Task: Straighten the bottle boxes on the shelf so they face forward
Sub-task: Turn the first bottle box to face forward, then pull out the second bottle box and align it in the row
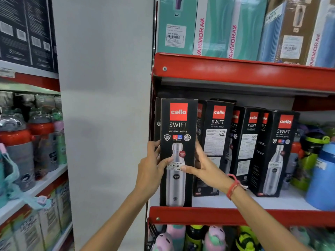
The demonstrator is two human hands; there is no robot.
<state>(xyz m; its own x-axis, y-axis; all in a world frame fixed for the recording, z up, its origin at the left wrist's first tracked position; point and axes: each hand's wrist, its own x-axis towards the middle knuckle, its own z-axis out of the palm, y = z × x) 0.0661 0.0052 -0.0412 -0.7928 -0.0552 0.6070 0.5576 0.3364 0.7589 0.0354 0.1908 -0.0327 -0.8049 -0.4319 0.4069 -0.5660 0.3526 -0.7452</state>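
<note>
A tall black Cello Swift bottle box [178, 127] stands upright at the left end of the red-edged shelf [235, 215], its bottle picture facing me. My left hand [151, 169] grips its left edge with the thumb on the front. My right hand [203, 166] holds its right side, thumb on the price sticker. Three more black Cello boxes stand to the right: the second box [216, 134] and third box [249, 138] are turned so text panels show, and the fourth box [280, 145] shows its bottle picture at an angle.
A grey wall panel [107, 105] rises left of the shelf. Teal and blue Varmora boxes [226, 28] fill the shelf above. Loose coloured bottles [319, 169] stand at the right end. Kids' bottles [195, 238] sit below, and more bottles [27, 142] on the left rack.
</note>
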